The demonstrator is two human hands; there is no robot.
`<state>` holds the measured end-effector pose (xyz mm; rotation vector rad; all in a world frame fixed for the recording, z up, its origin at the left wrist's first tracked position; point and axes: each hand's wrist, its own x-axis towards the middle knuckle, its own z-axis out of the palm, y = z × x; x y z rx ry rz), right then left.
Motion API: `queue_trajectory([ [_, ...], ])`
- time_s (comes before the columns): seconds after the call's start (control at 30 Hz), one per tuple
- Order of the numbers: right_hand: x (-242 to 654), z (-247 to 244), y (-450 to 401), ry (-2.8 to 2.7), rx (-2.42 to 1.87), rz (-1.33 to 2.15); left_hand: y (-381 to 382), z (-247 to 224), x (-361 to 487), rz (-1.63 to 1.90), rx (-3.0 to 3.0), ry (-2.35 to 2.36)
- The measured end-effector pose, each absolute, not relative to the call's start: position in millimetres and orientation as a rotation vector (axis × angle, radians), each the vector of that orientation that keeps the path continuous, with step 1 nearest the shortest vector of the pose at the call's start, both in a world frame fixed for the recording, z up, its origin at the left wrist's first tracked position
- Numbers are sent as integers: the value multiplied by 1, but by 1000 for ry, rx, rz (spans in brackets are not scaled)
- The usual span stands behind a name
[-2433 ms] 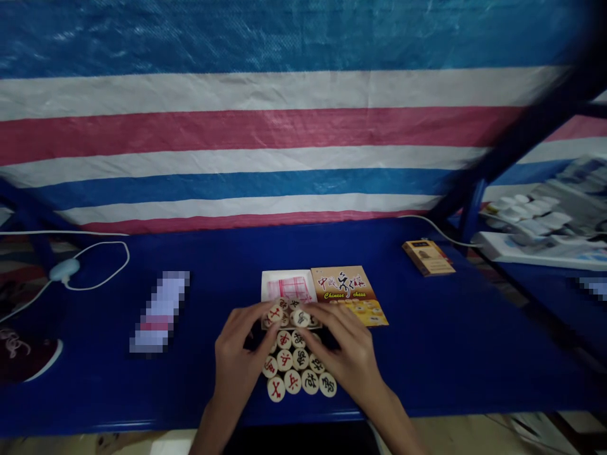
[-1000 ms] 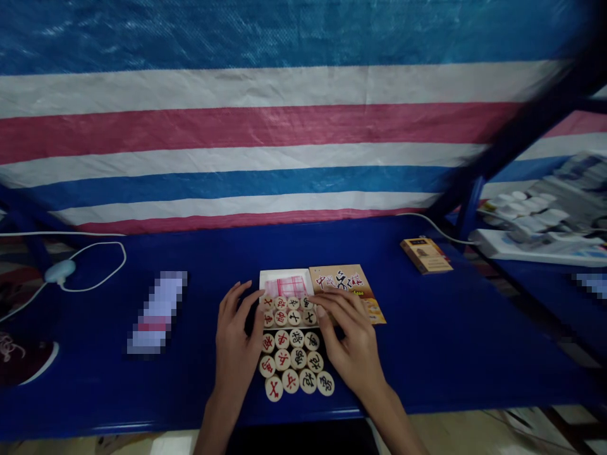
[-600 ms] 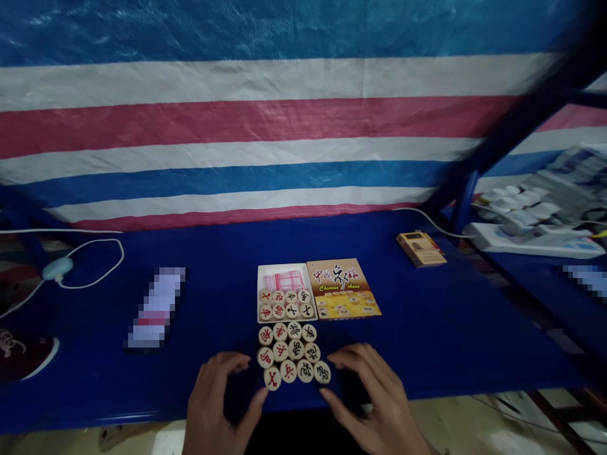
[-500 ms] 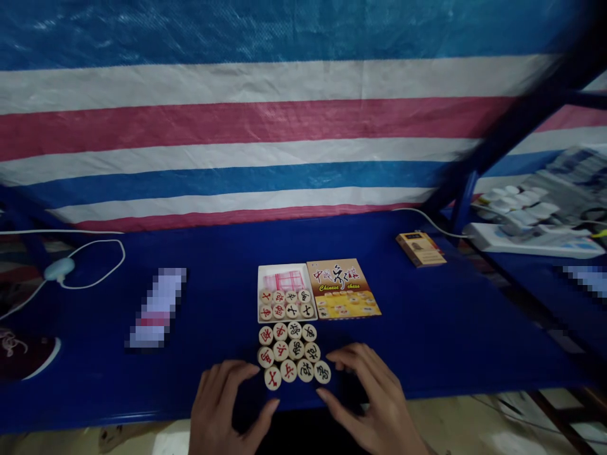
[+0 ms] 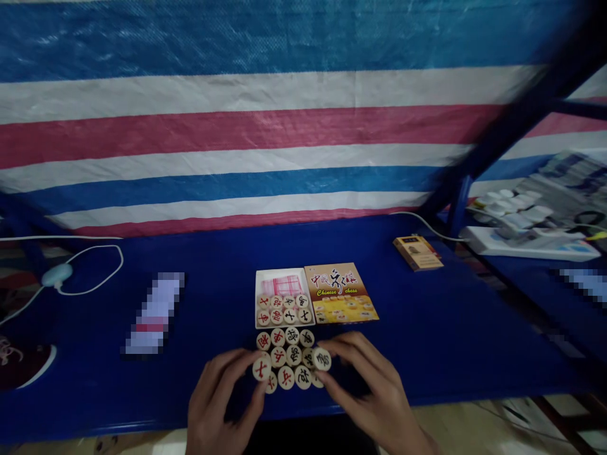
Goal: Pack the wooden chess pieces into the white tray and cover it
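Note:
Between thumb and fingers, my left hand (image 5: 226, 392) pinches a round chess piece with a red character (image 5: 261, 367). My right hand (image 5: 367, 382) grips a piece with a black character (image 5: 322, 359). Both held pieces are above the outer edges of several rows of pieces (image 5: 286, 377) on the blue table, partly covering some of them. Just beyond those rows, a white open box (image 5: 260, 282) holds two rows of pieces and a pink checked cloth or paper (image 5: 283, 284). The printed Chinese chess lid (image 5: 341, 292) lies against the box's right side.
A phone-like blurred object (image 5: 154, 313) lies at left, near a white cable with a round blue part (image 5: 57, 274) and a dark shoe (image 5: 23, 361). At right are a small tan box (image 5: 418, 253), a power strip (image 5: 531, 244) and the blue frame post (image 5: 459, 205).
Both hands have closed, each on an end piece from the nearest row, and lifted it slightly away from me. Pieces now show beneath the lifted ones. The view has shifted slightly.

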<state>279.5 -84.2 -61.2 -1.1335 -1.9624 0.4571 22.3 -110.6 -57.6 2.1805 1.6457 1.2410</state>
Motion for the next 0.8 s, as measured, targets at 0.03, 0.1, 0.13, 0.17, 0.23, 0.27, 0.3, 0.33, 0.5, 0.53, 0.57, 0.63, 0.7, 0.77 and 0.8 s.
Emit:
queue_trajectory([
  [0.03, 276, -56, -74, -1967, -1104, 434, -99, -52, 22, 1233, 2200, 1577],
  [0.1, 270, -46, -50, -2002, -1018, 369, -72, -43, 21, 1222, 2270, 1421],
  [0.13, 267, -40, -37, -2027, -993, 348, -57, -40, 22, 1217, 2300, 1362],
  [0.17, 265, -35, -24, -2054, -962, 323, -42, -37, 22, 1233, 2322, 1297],
  [0.23, 261, -26, 1, -2111, -923, 274, -14, -35, 22, 1247, 2328, 1213],
  [0.27, 260, -23, 12, -2143, -910, 260, -2, -36, 22, 1252, 2315, 1181],
  [0.3, 259, -22, 20, -2166, -903, 256, 8, -38, 21, 1255, 2294, 1158],
  [0.33, 258, -22, 27, -2179, -902, 258, 15, -40, 21, 1258, 2274, 1142],
  [0.5, 257, -34, 33, -2172, -891, 308, 23, -52, 18, 1244, 2222, 1113],
  [0.53, 257, -36, 32, -2168, -880, 331, 21, -53, 18, 1240, 2211, 1109],
  [0.57, 257, -37, 30, -2164, -873, 360, 19, -53, 18, 1240, 2197, 1111],
  [0.63, 256, -37, 27, -2149, -884, 410, 17, -51, 17, 1237, 2175, 1124],
  [0.7, 255, -35, 25, -2153, -898, 440, 17, -47, 16, 1230, 2170, 1135],
  [0.77, 255, -35, 26, -2153, -906, 452, 20, -45, 15, 1244, 2177, 1153],
  [0.8, 255, -35, 27, -2152, -916, 445, 21, -45, 14, 1247, 2192, 1173],
])
